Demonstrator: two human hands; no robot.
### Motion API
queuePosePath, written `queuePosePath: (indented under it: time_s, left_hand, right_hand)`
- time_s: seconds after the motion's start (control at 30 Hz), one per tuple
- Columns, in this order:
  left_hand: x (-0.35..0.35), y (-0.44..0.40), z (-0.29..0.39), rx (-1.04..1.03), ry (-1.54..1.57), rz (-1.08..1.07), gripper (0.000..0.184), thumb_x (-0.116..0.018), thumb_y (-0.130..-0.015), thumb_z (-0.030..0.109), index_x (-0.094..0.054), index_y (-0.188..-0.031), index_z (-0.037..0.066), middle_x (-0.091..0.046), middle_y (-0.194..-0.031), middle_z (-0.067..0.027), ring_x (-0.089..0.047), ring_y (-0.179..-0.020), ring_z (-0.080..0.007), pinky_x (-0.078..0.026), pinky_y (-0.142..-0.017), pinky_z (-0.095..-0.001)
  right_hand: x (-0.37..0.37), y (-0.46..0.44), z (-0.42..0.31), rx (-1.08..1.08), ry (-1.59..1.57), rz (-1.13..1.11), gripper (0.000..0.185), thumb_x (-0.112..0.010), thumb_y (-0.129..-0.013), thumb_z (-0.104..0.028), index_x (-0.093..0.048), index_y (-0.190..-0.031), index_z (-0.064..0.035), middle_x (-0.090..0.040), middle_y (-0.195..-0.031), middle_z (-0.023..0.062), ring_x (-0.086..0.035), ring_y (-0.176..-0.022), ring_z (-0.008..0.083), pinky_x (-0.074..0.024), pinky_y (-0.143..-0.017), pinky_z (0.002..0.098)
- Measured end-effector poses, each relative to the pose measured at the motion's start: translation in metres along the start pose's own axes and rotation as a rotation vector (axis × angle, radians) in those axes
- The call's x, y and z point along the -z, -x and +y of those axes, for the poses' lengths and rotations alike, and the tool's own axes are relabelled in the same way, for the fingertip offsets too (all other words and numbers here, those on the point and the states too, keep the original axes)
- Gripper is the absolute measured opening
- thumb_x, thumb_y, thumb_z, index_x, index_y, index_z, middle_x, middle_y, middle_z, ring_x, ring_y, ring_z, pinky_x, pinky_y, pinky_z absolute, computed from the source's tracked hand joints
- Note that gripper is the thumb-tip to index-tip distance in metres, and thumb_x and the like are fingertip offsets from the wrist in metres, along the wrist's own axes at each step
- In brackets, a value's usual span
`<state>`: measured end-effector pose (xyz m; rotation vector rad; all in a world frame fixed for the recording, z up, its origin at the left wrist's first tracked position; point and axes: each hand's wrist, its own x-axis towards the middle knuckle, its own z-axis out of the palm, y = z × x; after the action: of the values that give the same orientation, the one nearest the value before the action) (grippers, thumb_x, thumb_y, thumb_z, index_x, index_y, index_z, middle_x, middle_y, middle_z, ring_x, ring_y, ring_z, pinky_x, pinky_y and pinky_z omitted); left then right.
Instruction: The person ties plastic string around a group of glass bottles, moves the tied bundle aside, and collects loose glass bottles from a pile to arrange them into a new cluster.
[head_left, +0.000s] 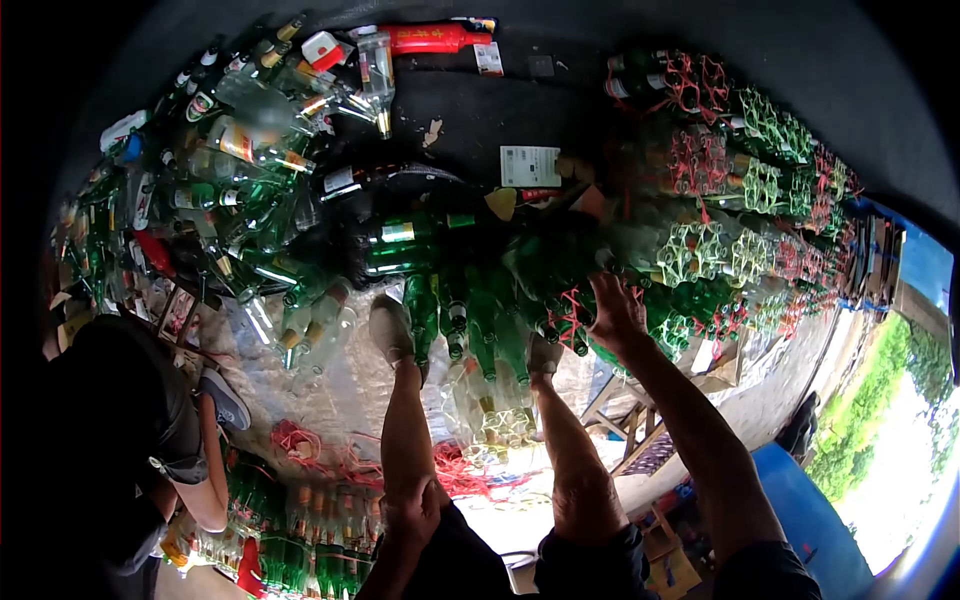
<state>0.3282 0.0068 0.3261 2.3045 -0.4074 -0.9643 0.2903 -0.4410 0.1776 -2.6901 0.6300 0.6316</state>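
Observation:
My right hand [617, 318] reaches out beyond my right foot, with thumb and fingers apart, at a bundle of green glass bottles bound with red string [571, 318]. Its fingertips are against or just over the bottles; dark shadow hides the exact contact. My left hand [412, 512] lies on my left knee and holds nothing visible. Between my feet, several loose green bottles [484, 315] lie side by side, necks toward me. Clear bottles [480, 400] tied with pale string sit closer to me. A green bottle with a label [400, 233] lies crosswise behind them.
Loose mixed bottles [240, 150] are heaped at left. Stacked string-tied bundles [700, 250] rise at right. Red string [460, 470] lies by my legs. Another person [110, 430] sits at left, near upright bottles [310, 540]. A wooden frame [625, 410] stands at right.

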Motion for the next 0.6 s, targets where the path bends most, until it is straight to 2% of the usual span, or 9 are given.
queuePosePath:
  time_s: [0.1, 0.2, 0.4, 0.53, 0.57, 0.6]
  left_hand:
    - [0.001, -0.005, 0.001, -0.010, 0.031, 0.026, 0.012, -0.066, -0.092, 0.009, -0.075, -0.100, 0.007, -0.072, -0.083, -0.0187, -0.071, -0.077, -0.0402, -0.057, -0.067, -0.0458]
    - [0.004, -0.002, -0.002, 0.008, 0.011, 0.014, 0.011, -0.067, -0.093, 0.011, -0.075, -0.099, 0.007, -0.071, -0.083, -0.0198, -0.070, -0.076, -0.0413, -0.056, -0.067, -0.0473]
    - [0.011, -0.003, -0.013, -0.002, -0.008, 0.052, 0.013, -0.067, -0.093, 0.016, -0.074, -0.098, 0.007, -0.070, -0.081, -0.0208, -0.068, -0.076, -0.0442, -0.056, -0.067, -0.0502]
    - [0.018, -0.004, -0.017, -0.024, 0.022, 0.104, 0.014, -0.067, -0.093, 0.019, -0.075, -0.098, 0.008, -0.069, -0.079, -0.0223, -0.067, -0.073, -0.0461, -0.055, -0.064, -0.0531]
    - [0.019, -0.005, -0.018, -0.032, 0.009, 0.122, 0.014, -0.067, -0.093, 0.018, -0.075, -0.098, 0.008, -0.069, -0.078, -0.0224, -0.067, -0.072, -0.0464, -0.055, -0.063, -0.0537]
    - [0.021, -0.006, -0.017, -0.037, -0.003, 0.139, 0.013, -0.067, -0.092, 0.018, -0.075, -0.097, 0.009, -0.069, -0.078, -0.0225, -0.067, -0.071, -0.0466, -0.055, -0.062, -0.0543]
  right_hand:
    - [0.013, 0.000, -0.006, -0.011, 0.000, -0.050, 0.075, -0.083, -0.077, -0.019, -0.045, -0.142, -0.0139, -0.055, -0.132, 0.0151, -0.063, -0.110, 0.0423, -0.0572, -0.081, 0.0551]
    - [0.024, 0.000, -0.016, -0.008, -0.023, 0.007, 0.076, -0.083, -0.076, -0.021, -0.046, -0.141, -0.0135, -0.055, -0.133, 0.0154, -0.063, -0.113, 0.0415, -0.0567, -0.083, 0.0550]
    - [0.043, -0.010, -0.031, -0.117, -0.028, -0.062, 0.071, -0.081, -0.080, -0.031, -0.046, -0.139, -0.0133, -0.055, -0.133, 0.0155, -0.064, -0.112, 0.0418, -0.0559, -0.086, 0.0546]
    - [0.052, -0.017, -0.049, -0.171, 0.010, -0.071, 0.079, -0.082, -0.076, -0.026, -0.042, -0.142, -0.0142, -0.052, -0.136, 0.0143, -0.064, -0.112, 0.0417, -0.0555, -0.089, 0.0542]
    - [0.058, -0.019, -0.055, -0.204, -0.012, -0.095, 0.086, -0.086, -0.066, -0.019, -0.043, -0.140, -0.0109, -0.053, -0.132, 0.0178, -0.059, -0.118, 0.0424, -0.0549, -0.091, 0.0514]
    - [0.059, -0.021, -0.055, -0.182, -0.009, -0.081, 0.086, -0.087, -0.066, -0.019, -0.043, -0.140, -0.0106, -0.053, -0.132, 0.0182, -0.059, -0.119, 0.0423, -0.0547, -0.092, 0.0507]
